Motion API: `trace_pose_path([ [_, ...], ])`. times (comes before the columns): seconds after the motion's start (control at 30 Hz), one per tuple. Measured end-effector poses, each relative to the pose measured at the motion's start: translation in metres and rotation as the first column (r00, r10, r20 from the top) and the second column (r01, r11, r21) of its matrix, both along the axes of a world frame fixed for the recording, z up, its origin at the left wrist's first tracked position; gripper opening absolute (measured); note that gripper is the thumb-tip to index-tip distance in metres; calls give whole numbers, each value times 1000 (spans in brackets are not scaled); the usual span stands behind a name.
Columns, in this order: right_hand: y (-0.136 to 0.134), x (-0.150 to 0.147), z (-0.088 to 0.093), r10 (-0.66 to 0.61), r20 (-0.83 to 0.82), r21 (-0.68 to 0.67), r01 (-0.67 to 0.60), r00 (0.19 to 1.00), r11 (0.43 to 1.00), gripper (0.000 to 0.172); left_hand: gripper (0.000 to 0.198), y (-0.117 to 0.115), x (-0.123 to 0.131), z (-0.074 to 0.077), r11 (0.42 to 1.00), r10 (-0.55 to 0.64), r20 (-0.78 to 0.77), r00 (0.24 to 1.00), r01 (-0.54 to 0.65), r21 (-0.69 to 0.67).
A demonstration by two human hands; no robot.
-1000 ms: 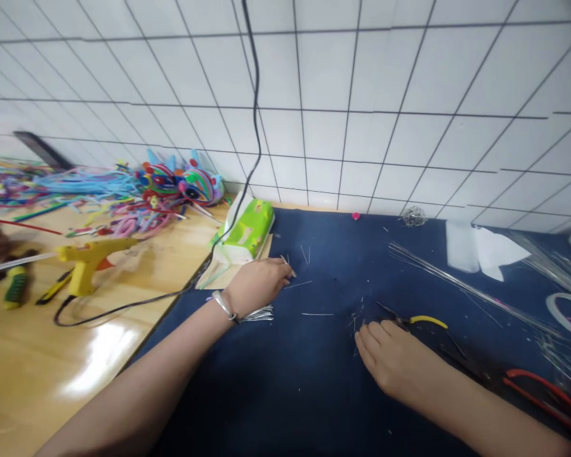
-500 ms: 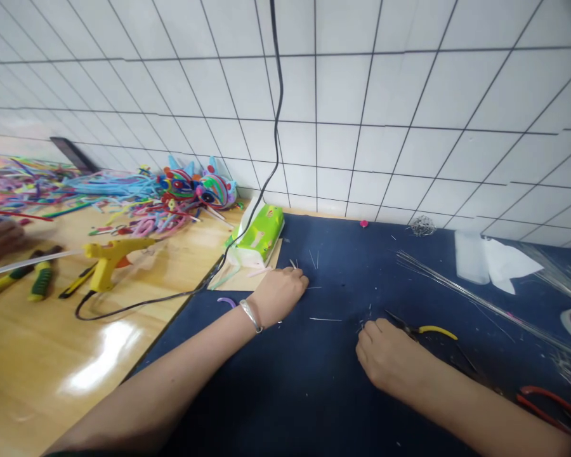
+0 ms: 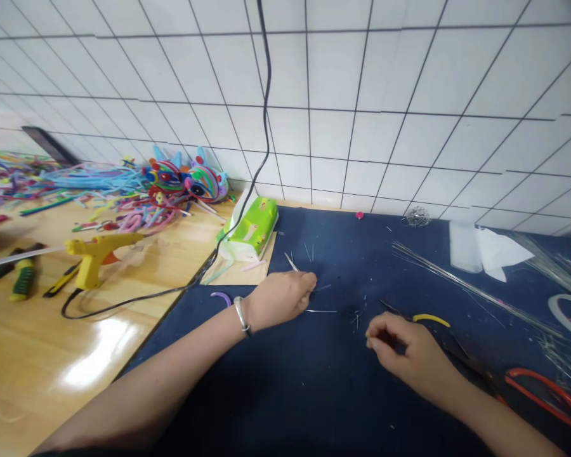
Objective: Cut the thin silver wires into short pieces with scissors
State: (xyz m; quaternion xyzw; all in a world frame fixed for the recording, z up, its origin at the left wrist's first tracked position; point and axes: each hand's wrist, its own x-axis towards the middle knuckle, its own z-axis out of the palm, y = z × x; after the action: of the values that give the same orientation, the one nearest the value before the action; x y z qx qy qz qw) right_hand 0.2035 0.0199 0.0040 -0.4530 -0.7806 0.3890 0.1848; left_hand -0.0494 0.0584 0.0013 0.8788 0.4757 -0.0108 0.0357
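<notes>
grip first: left hand (image 3: 280,298) is palm-down on the dark blue cloth (image 3: 261,400), fingers bunched; underside hidden, so can't tell whether they're clamped on anything. right hand (image 3: 412,355) has thumb and forefinger tips together in a pinch (anything tiny between them, can't tell).

key relation: a short wire piece (image 3: 322,311) lies just off the left fingertips, toward the person and slightly right. long axis runs sideways, roughly from one hand toward the other. left hand is clearly nearer; right hand is farther off to the right. a fainter wire (image 3: 324,287) slants out right beside the left fingertips, contact unclear. two thin wires (image 3: 309,252) lie beyond the left hand, pointing away toward the wall. a slim pointed piece (image 3: 291,261) sticks out past the knuckles, held or just lying there, can't tell. purple curved handle (image 3: 221,298) by the bracelet.

next to the right hand: scattered clippings (image 3: 356,317) on its left, yellow-handled pliers (image 3: 431,319) just beyond it. red handles (image 3: 547,393) farther right, long wire bundle (image 3: 457,279) lying aslant behind.

outward left: green packet (image 3: 255,222), then yellow glue gun (image 3: 92,254) on the bare wood of the bench (image 3: 28,362).
</notes>
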Motion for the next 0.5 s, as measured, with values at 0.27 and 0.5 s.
trace_pose_path([
  [0.27, 9, 2, -16, -247, -246, -528, 85, 937, 845, 21, 11, -16, 15, -2, 992, -102, 8, 995, 103, -68],
  [0.5, 11, 3, -20, -291, -306, -576, 67, 906, 814, 18, 13, -17, 20, -6, 990, -120, -7, 993, 120, -69],
])
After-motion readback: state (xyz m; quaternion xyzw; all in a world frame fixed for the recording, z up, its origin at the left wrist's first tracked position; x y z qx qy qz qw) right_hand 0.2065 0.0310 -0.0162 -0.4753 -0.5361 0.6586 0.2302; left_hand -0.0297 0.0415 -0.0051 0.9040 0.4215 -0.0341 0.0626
